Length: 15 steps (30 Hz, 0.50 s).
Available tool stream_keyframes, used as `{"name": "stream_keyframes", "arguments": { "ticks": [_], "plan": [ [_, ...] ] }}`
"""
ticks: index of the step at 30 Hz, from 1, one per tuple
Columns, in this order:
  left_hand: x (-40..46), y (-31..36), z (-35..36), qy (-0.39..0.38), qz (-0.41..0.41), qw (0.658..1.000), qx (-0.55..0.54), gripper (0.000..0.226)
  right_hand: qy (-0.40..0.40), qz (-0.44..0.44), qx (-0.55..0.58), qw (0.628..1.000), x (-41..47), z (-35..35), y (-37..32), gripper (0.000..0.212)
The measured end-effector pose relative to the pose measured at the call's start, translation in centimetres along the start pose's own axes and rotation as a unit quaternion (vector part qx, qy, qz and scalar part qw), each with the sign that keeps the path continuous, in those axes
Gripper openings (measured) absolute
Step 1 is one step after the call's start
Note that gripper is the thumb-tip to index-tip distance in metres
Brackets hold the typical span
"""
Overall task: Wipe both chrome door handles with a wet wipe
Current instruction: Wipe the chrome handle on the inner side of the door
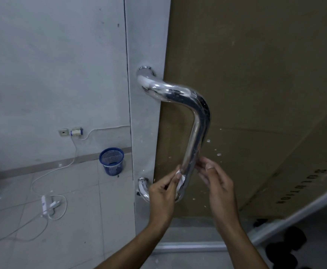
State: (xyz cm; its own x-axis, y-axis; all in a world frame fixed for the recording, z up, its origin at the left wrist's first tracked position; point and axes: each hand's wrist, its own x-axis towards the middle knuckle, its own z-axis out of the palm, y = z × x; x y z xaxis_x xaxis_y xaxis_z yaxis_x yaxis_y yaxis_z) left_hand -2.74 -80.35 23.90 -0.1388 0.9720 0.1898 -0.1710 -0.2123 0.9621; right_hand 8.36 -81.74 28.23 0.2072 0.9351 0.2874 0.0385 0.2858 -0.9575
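A chrome door handle (196, 123) runs from an upper mount down a bend to a lower mount on the grey door frame (147, 45). A white wet wipe (180, 180) lies against the lower part of the bar. My left hand (163, 193) pinches the wipe against the bar's left side. My right hand (217, 181) is on the bar's right side, fingers curled toward it; whether it touches the wipe is hidden. Only one handle is in view.
Brown cardboard (265, 84) covers the door panel behind the handle. A blue mesh bin (112, 161) stands on the tiled floor by the wall. White cables and a power adapter (49, 204) lie on the floor at left. Dark shoes (288, 247) sit at lower right.
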Motion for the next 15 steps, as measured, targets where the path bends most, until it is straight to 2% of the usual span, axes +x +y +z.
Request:
{"name": "stream_keyframes", "arguments": {
  "ticks": [3,11,15],
  "plan": [
    [0.6,0.5,0.0,0.008,-0.003,1.000,-0.015,0.023,0.014,0.001,0.000,1.000,0.0,0.2,-0.1,0.034],
    [5.6,10.2,3.3,-0.011,0.118,0.986,-0.119,0.028,0.070,0.013,0.003,0.997,0.6,0.9,-1.0,0.034],
    [4.6,8.1,2.8,-0.023,0.121,0.985,-0.120,0.026,0.108,0.005,0.017,0.994,0.8,1.2,-1.8,0.033]
  ]
}}
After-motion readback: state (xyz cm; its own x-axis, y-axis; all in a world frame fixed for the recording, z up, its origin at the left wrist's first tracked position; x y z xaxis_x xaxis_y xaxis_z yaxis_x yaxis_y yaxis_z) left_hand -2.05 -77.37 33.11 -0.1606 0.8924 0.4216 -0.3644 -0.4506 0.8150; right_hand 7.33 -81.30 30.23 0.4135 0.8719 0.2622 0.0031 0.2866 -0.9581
